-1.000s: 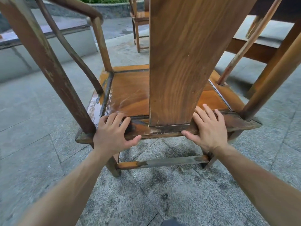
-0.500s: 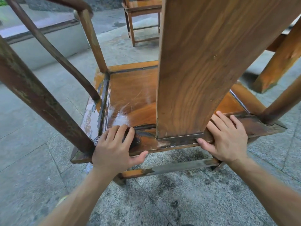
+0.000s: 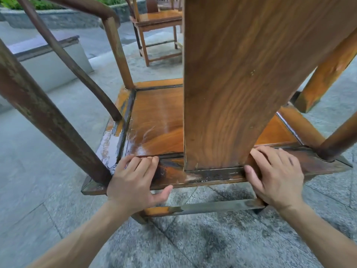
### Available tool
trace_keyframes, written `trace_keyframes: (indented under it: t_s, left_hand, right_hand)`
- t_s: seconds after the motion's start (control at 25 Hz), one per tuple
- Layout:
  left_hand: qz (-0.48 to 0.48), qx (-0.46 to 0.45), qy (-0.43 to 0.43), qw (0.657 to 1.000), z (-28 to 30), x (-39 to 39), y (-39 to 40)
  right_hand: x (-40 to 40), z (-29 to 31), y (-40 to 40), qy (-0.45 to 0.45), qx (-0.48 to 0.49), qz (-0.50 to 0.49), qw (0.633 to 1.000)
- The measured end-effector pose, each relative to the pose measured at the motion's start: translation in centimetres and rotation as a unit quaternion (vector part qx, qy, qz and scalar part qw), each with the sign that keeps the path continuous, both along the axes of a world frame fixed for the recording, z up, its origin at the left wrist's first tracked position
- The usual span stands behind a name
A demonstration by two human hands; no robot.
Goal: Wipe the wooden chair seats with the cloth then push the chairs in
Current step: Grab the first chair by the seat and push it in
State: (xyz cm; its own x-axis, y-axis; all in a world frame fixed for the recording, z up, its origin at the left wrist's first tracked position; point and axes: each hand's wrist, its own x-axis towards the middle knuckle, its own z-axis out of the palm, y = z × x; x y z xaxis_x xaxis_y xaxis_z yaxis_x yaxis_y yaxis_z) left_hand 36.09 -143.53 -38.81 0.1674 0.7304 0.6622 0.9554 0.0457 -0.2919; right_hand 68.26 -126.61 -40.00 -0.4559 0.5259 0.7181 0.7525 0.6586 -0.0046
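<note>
Since half a second ago, both hands have kept their places on the chair's rear seat rail while the view closed in. Head view: two chairs, the near one and a second chair at 12 o'clock. Left hand at 7 o'clock, fingers together, curled over the rail. Right hand at 4 o'clock, fingers slightly spread, gripping the rail beside the back slat.

Two hands: left hand, right hand, both on the near rail. Two wooden chairs: near chair, far chair behind it. One wide back splat. One stone bench at left.
</note>
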Motion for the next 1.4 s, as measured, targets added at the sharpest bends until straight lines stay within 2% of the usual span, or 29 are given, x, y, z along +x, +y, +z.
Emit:
trace_keyframes:
  t_s: [0.28, 0.56, 0.96, 1.24, 1.4]
  left_hand:
    - [-0.078, 0.007, 0.01, 0.997, -0.1, -4.8, 7.1]
    - [-0.148, -0.014, 0.035, 0.988, -0.4, -9.6, 19.4]
    - [-0.211, -0.063, 0.072, 0.973, 0.7, -16.5, 38.8]
    - [-0.247, -0.094, 0.052, 0.963, 0.1, -18.5, 41.2]
    - [-0.242, -0.109, 0.056, 0.963, 0.5, -18.6, 41.0]
  right_hand:
    - [-3.2, 0.1, 1.8, 0.024, 0.008, -0.086, 0.996]
    - [-5.6, -0.6, 6.7, 0.009, 0.041, -0.208, 0.977]
    - [-13.3, 0.5, 15.8, -0.015, -0.052, -0.34, 0.939]
    - [-15.5, 0.7, 16.4, -0.036, -0.114, -0.369, 0.922]
    - [-15.8, 1.2, 16.4, -0.024, -0.113, -0.37, 0.922]
